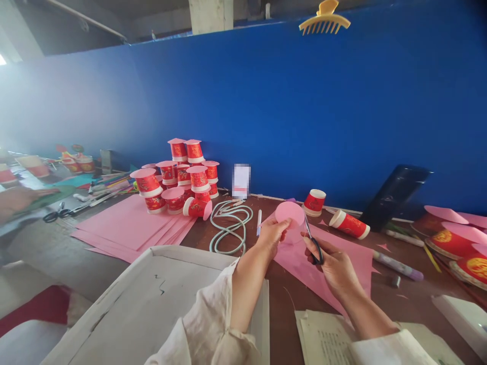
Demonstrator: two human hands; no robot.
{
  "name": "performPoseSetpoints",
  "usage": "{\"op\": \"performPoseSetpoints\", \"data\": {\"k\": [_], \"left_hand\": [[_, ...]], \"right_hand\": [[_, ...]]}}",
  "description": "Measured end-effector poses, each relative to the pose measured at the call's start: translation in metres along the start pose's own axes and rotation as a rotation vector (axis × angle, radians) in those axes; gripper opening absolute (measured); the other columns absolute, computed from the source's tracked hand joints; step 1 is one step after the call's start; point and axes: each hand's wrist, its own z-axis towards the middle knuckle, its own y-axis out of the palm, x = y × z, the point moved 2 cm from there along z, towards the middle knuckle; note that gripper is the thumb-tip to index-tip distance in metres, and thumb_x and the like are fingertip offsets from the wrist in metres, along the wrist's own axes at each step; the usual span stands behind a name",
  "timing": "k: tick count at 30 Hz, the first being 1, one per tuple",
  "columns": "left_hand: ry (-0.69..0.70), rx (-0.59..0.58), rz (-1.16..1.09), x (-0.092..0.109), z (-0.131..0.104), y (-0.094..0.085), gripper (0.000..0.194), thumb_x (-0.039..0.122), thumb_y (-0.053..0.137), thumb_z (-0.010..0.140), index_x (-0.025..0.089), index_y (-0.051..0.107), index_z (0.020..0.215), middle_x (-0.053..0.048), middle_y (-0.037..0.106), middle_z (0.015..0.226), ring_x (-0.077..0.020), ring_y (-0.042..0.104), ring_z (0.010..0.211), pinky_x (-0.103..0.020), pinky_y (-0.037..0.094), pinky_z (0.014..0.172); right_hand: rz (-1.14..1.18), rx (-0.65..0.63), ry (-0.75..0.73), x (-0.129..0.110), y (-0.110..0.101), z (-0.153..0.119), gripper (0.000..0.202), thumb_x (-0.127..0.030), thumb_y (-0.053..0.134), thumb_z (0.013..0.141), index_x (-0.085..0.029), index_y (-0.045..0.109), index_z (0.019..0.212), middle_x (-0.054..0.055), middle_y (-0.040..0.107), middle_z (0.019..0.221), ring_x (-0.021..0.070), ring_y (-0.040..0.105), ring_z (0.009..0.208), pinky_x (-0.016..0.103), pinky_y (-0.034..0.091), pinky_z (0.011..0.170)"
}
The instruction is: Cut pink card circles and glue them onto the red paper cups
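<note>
Left hand [271, 235]: closed on a pink paper disc [289, 212], which I pinch at its lower edge between thumb and fingers. Right hand [337, 263]: closed around the black handles of the scissors [317, 253], blades directed upward at the disc's right edge; whether paper lies between the blades I cannot tell. Both hands are above a pink sheet [357, 261], spread on the brown tabletop [279, 304].

Immediately beyond my hands, a red cup [315, 204] stands near the blue wall [228, 101], with a tipped cup [349, 224] on its side to the right. A capped tube [399, 266] lies at the sheet's right edge; printed papers [327, 337] lie nearest me, below my right forearm.

Left of my left hand: a looped pale cord [244, 223], then a group of stacked red cups [168, 173], most topped with pink discs, beside and partly upon a pile of pink sheets [117, 223]. A white box [160, 304] occupies the near left.

Periphery: a glossy black object [395, 197] leans at the wall, right; red-and-gold pieces [452, 243] with pink tops lie farther right. At far left, another person's blurred hand [23, 203] is beside a green item [57, 196].
</note>
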Motion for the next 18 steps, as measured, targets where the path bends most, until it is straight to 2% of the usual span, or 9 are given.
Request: {"op": "performPoseSetpoints", "data": {"k": [14,18], "left_hand": [[-0.006,0.049,-0.022,-0.0001,0.0022,-0.0002,0.022,0.031,0.075,0.065,0.015,0.063,0.074,0.004,0.045,0.052,-0.0061,0.036,0.047,-0.022,0.026,0.05],[0.032,0.017,0.039,0.0029,-0.0003,0.0011,0.025,0.031,0.076,0.063,0.013,0.063,0.074,0.003,0.046,0.054,-0.0058,0.036,0.047,-0.022,0.025,0.049]], "right_hand": [[0.049,-0.011,0.02,0.0089,0.0014,0.0021,0.059,-0.054,0.077,0.064,-0.016,0.072,0.11,0.001,0.061,0.066,0.0115,0.053,0.059,0.025,0.041,0.056],[0.048,-0.002,0.009,0.0064,0.0014,0.001,0.057,-0.054,0.077,0.065,-0.018,0.073,0.108,0.0,0.062,0.067,0.0112,0.053,0.06,0.024,0.041,0.055]]}}
